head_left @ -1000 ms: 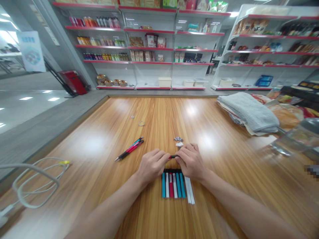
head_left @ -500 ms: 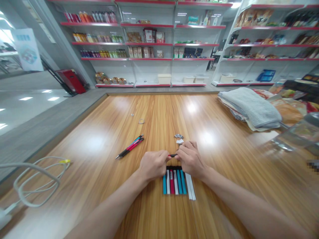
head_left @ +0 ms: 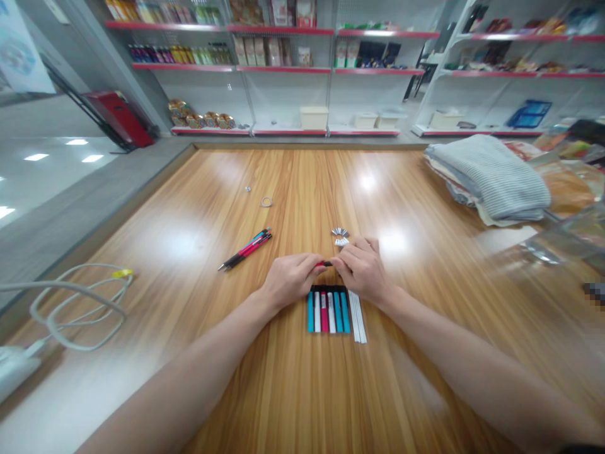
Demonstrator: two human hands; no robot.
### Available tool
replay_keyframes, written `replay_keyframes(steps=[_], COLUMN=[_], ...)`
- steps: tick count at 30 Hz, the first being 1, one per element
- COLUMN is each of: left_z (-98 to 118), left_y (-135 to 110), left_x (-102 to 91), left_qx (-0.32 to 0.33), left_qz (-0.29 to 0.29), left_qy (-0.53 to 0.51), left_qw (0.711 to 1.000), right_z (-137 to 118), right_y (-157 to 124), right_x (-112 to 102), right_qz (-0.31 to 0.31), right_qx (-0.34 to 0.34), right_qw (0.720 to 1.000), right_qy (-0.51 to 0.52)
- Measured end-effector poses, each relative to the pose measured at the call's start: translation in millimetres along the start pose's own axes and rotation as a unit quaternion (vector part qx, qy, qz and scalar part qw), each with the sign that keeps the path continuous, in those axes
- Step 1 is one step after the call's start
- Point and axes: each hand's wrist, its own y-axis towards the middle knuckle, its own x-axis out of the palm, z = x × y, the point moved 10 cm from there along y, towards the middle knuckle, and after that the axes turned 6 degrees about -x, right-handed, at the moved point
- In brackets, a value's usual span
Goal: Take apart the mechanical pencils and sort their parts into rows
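Between my two hands is a red and black pen point(head_left: 324, 263), mostly covered by fingers. My left hand point(head_left: 292, 277) is closed on its red part; my right hand point(head_left: 360, 268) pinches the black end. Just below them lies a row of pen barrels point(head_left: 324, 312) in blue, white and red with black grips. Thin white refill tubes point(head_left: 358, 318) lie to the right of that row. Beyond my right hand, small metal tips point(head_left: 339, 232) fan out in an arc, with small white pieces point(head_left: 341, 241) beside them. Assembled pens point(head_left: 246, 250) lie together to the left.
A coiled white cable point(head_left: 78, 306) runs to a power strip point(head_left: 16, 372) at the left. Folded striped cloth point(head_left: 491, 176) and a clear container point(head_left: 576, 236) stand at the right. A small ring point(head_left: 266, 202) lies farther back on the wooden table point(head_left: 302, 391). Stocked shelves point(head_left: 283, 69) stand behind.
The view has tilted downward, so everything on the table sits higher in the picture. Both hands stay on the pen, with little shift in their grip.
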Motion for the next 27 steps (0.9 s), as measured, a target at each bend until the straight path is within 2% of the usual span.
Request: replay_keyframes(steps=[7,13,27], left_z=[0.2,1.0,-0.8], left_y=[5.5,3.6,1.6], left_x=[-4.9,-4.3,-5.8], left_qx=[0.0,0.013,0.015], left_qz=[0.009,0.002,0.018], left_qy=[-0.004,-0.041,-0.038], left_qw=[1.0,0.999,0.999], right_z=[-3.9,0.3,1.5], right_y=[1.4,-0.1,-0.2], right_x=[-2.4,0.7,1.3], right_qz=[0.009,0.002,-0.003], right_qx=[-0.003,0.015,0.025], right_qw=[0.999,1.0,0.998], right_qy=[0.051,0.017,0.051])
